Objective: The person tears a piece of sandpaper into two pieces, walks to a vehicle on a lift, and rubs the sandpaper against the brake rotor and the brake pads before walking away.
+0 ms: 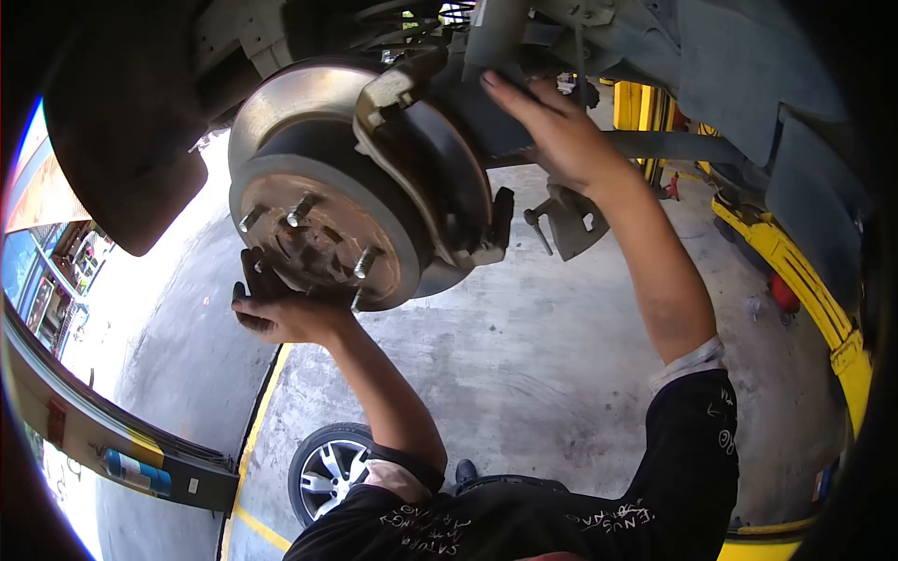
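Note:
Above me, a brake disc (313, 91) hangs on the car around a rusty wheel hub (379, 220) with several bare studs. A caliper bracket (398, 168) curves over the disc's right side. At the hub's lower left edge is my left hand (297, 313), palm up, dark-smudged fingers spread and at least near the rim; firm contact cannot be made out. My right hand (566, 136) reaches up behind the disc beside a grey cylindrical part (496, 42). Its visible fingers are stretched out, and some are partly hidden.
Below my right wrist hangs a metal bracket (572, 224). A dark wheel-arch panel (122, 140) is at left, with grey body panels at right. A yellow lift arm (790, 266) curves down the right side. On the floor lies a wheel (327, 472), near a blue canister (137, 472).

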Demonstrator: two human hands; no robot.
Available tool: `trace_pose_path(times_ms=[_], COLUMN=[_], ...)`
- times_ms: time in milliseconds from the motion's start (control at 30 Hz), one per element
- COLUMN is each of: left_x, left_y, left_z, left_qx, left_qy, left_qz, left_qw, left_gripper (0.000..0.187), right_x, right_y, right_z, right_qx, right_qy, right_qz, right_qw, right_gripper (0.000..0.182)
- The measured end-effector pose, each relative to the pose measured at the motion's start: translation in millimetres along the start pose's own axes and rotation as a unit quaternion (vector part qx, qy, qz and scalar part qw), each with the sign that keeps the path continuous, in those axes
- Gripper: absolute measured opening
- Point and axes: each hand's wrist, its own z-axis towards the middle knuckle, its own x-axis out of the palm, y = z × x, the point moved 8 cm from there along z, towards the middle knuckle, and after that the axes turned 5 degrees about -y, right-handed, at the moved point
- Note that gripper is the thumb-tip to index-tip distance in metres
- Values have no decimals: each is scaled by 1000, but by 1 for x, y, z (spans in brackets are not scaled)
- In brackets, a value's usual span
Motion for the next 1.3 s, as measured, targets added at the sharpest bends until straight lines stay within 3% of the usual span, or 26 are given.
trace_pose_path(times_ms=[67,133,200,233,267,300,333,367,400,533,633,667,733,833,867,900,933,967,1000,1067,1100,1233,1300], left_x=[0,-2,-5,-3,-4,-3,-1,1,1,14,40,47,60,74,80,81,78,65,51,16,8,-9,-4], left_y=[1,10,6,6,8,9,10,10,10,7,-12,-13,-14,-20,-31,-29,-27,-33,-30,-8,-3,6,3], left_z=[-1,8,10,13,16,19,22,25,29,46,46,48,51,54,50,55,58,62,62,48,33,-13,-19], left_qx=[-10,-6,30,37,62,67,69,69,77,134,273,263,289,364,387,326,267,268,165,82,78,5,24], left_qy=[-24,6,-35,-9,14,26,41,58,52,143,265,298,393,456,475,483,484,449,435,364,337,201,152], left_qz=[18,-8,29,29,18,15,10,4,5,13,34,0,-82,-83,-74,-70,-66,-64,-106,-95,-84,-86,-49], left_qw=[999,1000,999,999,998,997,997,996,996,980,924,918,869,808,787,810,831,850,879,923,935,976,987], left_gripper=[41,41,34,32,30,29,29,26,26,25,30,32,27,31,32,33,34,34,34,37,40,52,50], right_x=[-11,-21,-10,-23,-29,-30,-48,-47,-34,-43,-34,-25,-45,-42,-48,-57,-63,-78,-85,-75,-77,-59,-47], right_y=[-7,-29,-27,-46,-62,-67,-78,-67,-51,-77,-75,-70,-94,-94,-94,-94,-99,-104,-105,-96,-92,-87,-75], right_z=[10,24,10,21,25,24,30,27,22,25,24,22,26,25,25,25,27,29,32,30,27,24,6], right_qx=[-68,-68,16,-126,11,81,39,45,48,63,77,73,103,85,62,37,42,19,-7,-17,-28,21,41], right_qy=[33,36,-14,73,7,39,59,13,25,-5,14,49,28,86,23,-39,-17,-16,-17,-38,-79,-64,-151], right_qz=[-100,-58,169,108,222,275,189,170,266,263,268,302,286,294,277,258,262,227,193,199,195,148,186], right_qw=[992,995,985,984,975,957,979,984,962,963,960,949,952,948,959,965,964,974,981,979,977,987,970], right_gripper=[68,56,45,39,36,37,38,41,42,42,43,44,46,48,49,50,50,52,53,54,54,55,54])
